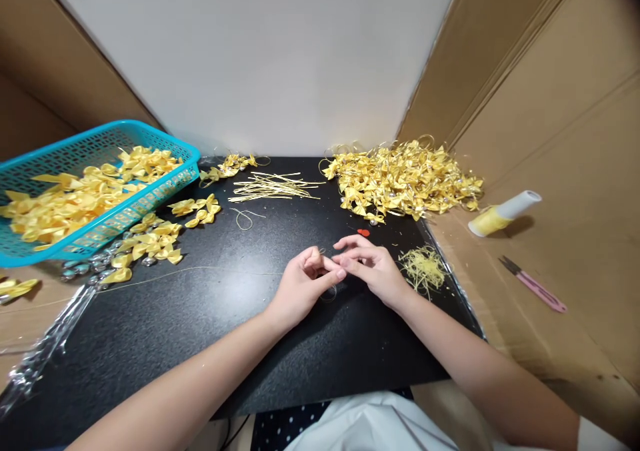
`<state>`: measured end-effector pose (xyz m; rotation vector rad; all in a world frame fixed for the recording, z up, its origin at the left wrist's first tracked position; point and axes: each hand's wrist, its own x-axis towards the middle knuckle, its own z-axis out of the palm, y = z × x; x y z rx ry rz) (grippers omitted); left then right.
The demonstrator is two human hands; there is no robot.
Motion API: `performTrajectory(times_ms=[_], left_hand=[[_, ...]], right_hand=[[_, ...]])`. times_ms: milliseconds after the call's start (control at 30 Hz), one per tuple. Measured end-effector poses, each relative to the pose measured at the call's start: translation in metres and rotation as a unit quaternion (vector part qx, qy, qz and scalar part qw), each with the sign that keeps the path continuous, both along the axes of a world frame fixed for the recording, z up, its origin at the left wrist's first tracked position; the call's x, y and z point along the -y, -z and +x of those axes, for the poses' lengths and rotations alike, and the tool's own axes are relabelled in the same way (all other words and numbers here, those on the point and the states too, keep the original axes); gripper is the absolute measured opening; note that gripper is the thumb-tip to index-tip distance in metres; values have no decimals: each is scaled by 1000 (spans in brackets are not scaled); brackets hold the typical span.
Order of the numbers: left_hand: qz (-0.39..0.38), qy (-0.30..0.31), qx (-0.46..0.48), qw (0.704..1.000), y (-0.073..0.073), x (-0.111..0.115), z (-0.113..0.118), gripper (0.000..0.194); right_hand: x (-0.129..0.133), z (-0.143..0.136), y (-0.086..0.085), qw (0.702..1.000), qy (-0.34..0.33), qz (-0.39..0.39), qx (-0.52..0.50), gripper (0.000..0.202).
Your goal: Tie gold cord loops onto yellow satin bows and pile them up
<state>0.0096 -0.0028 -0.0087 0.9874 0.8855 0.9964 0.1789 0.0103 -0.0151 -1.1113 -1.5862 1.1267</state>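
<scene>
My left hand is closed in a pinch on a thin yellow cord, which trails away left across the black tabletop. A small loop of the cord hangs beneath the fingers. Fingertip to fingertip with it, my right hand is also pinched closed at the cord; its index finger is lifted a little. The exact spot between the fingertips is too small to make out. Just beyond the right hand lies a small red piece, and to its right a tangle of yellow thread scraps.
At the left stands a blue basket of yellow bows, with loose bows and silvery bells beside it. Cut yellow cords lie mid-back, finished-looking bows heap back right. A thread tube and pink snips sit right.
</scene>
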Motion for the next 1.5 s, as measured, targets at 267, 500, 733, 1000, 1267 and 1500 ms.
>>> performTrajectory(times_ms=[267, 500, 733, 1000, 1267, 1500], left_hand=[[-4, -45, -40, 998, -1, 1, 1, 55], [-11, -47, -38, 998, -1, 1, 1, 54], [-25, -45, -33, 998, -1, 1, -1, 51], [-27, -45, -34, 998, 2, 2, 1, 53], [-33, -59, -42, 997, -2, 3, 3, 54], [-32, -58, -48, 997, -4, 4, 4, 53]], right_hand=[[-26, 27, 7, 877, 187, 149, 417, 17], [-24, 21, 11, 848, 167, 147, 481, 18], [-5, 11, -10, 976, 102, 69, 181, 17], [17, 5, -20, 987, 97, 93, 85, 16], [22, 0, -18, 974, 122, 150, 117, 12], [21, -1, -18, 971, 125, 169, 117, 12]])
